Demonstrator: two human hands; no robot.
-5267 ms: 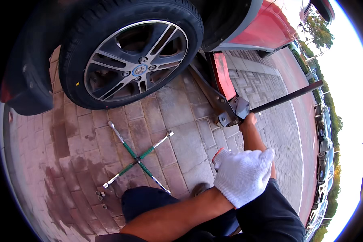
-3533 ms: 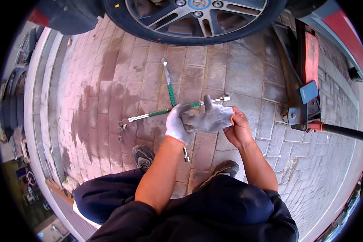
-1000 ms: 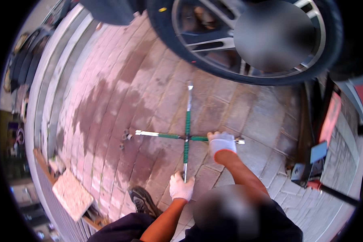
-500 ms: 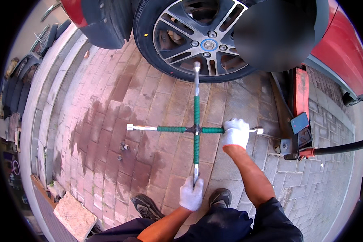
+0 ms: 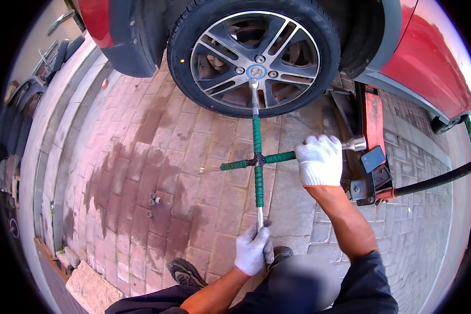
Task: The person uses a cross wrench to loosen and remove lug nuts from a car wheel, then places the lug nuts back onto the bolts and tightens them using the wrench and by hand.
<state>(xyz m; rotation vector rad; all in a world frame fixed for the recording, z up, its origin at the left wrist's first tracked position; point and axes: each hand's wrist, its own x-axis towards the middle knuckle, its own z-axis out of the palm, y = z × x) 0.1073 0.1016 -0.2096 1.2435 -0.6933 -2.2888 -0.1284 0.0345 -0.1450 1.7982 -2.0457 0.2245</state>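
A four-way lug wrench (image 5: 258, 186) with green-wrapped arms stretches from me to the wheel (image 5: 288, 55) of a red car. Its far socket sits at the lower lug position, just beneath the blue-ringed centre cap (image 5: 256, 71); how deeply it fits there I cannot tell. My left hand (image 5: 252, 251), in a white knit glove, is closed round the wrench's near end. My right hand (image 5: 321, 161), gloved likewise, wraps the right arm, and a bare metal socket (image 5: 356, 144) sticks out beyond it. Other lug nuts show on the wheel around the cap.
Several small metal nuts (image 5: 152, 201) lie on the wet brick paving at left. A red floor jack (image 5: 373, 118) with a black handle (image 5: 437, 178) stands at right, a dark flat device (image 5: 372, 159) on it. Stone steps (image 5: 68, 99) run along the left; a slab (image 5: 91, 288) lies nearer.
The wrench's far socket has come up to the lower lug position. The wrench has rolled, its right arm now tilting upward with my right hand. Both hands have kept their hold.
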